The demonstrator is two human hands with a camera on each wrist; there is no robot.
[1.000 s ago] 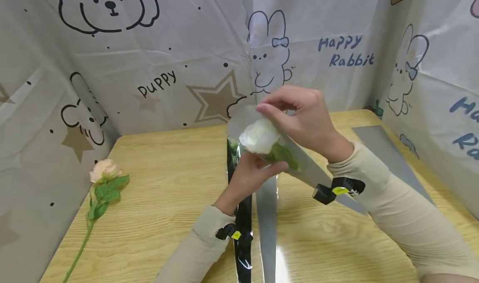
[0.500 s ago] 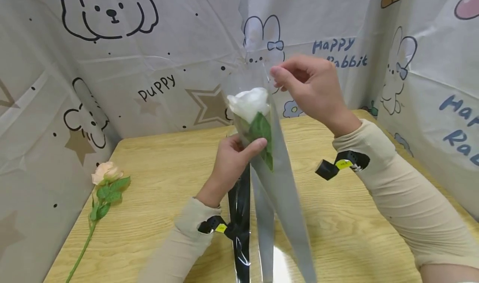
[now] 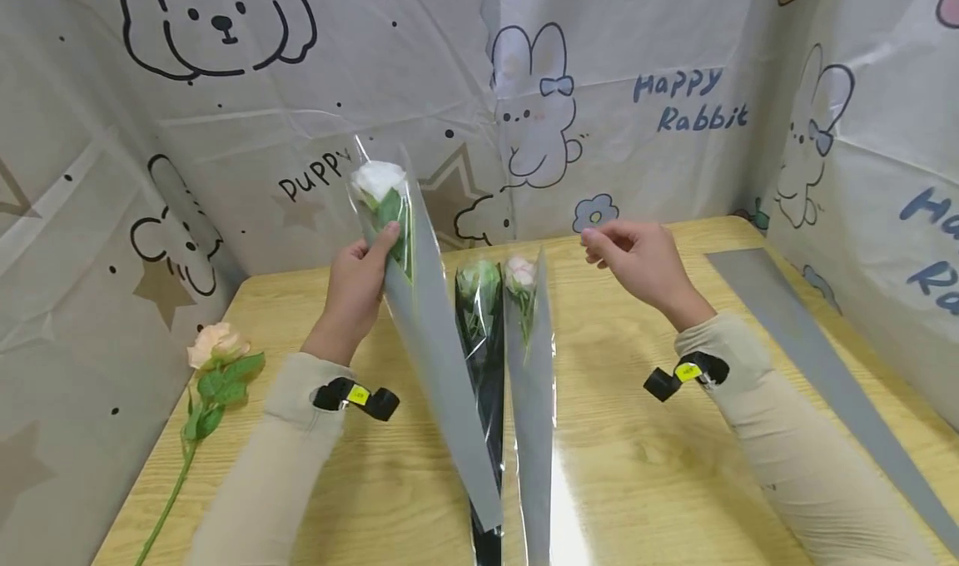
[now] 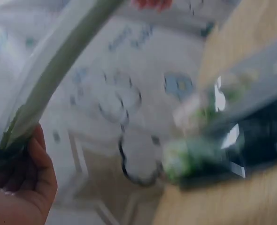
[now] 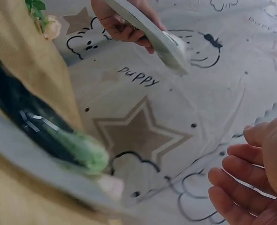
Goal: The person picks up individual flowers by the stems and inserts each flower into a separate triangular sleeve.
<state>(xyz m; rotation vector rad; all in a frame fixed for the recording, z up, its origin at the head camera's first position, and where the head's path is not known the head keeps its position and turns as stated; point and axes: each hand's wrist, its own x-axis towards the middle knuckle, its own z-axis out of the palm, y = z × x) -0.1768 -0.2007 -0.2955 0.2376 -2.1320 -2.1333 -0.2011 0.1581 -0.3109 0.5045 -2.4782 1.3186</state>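
My left hand (image 3: 358,287) grips a white rose (image 3: 380,181) in a long grey-backed clear sleeve (image 3: 442,383), thumb across its front just below the bloom. The wrapped rose leans, its bloom up at the left and its narrow tip low over the black sleeve. In the left wrist view the sleeve (image 4: 54,65) runs up from the curled fingers. My right hand (image 3: 637,262) hovers over the table's right half with loosely bent fingers and nothing in it. Between the hands lie a green flower (image 3: 479,281) in a black sleeve (image 3: 485,383) and a pale pink flower (image 3: 521,273) in a grey sleeve (image 3: 534,433).
At the table's left edge lies a peach rose (image 3: 217,345) with a bare green stem, unwrapped. A flat grey sleeve (image 3: 809,358) lies along the right edge. Printed cloth (image 3: 419,67) walls in the back and sides of the wooden table (image 3: 637,449).
The left hand has carried the wrapped white rose to the left. My right hand has come away from the sleeve's top and moved lower and to the right, uncovering the two wrapped flowers.
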